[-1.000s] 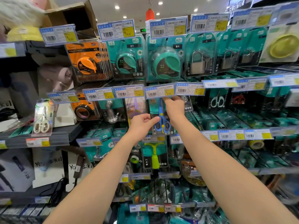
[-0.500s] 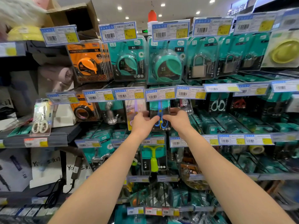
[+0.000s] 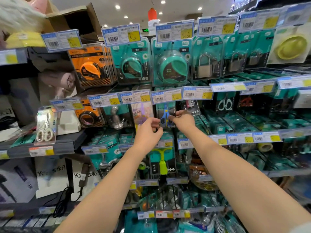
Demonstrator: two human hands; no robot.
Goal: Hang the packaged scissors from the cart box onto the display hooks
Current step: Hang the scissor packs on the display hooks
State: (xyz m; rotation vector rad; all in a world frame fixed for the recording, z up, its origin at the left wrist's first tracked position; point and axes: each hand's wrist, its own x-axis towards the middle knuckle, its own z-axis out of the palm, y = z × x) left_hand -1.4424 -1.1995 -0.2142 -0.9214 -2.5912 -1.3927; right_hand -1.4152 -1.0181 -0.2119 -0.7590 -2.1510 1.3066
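Observation:
A pack of blue-handled scissors (image 3: 165, 115) hangs in the middle row of the hook wall, just under a price tag (image 3: 166, 97). My right hand (image 3: 182, 121) pinches the pack's right edge. My left hand (image 3: 149, 132) has its fingers curled at the pack's lower left corner; the fingertips touch it. The hook itself is hidden behind the tag. The cart box is out of view.
Teal tape-measure packs (image 3: 170, 64) and padlocks (image 3: 204, 66) hang above. White scissors (image 3: 224, 104) and more teal packs fill the hooks to the right. A green-handled tool pack (image 3: 162, 158) hangs below my hands. A grey shelf (image 3: 64, 145) juts out on the left.
My right hand came down from the price tag to the pack's right edge. My left hand moved in from the lower left to the pack's bottom corner. The pack now hangs higher.

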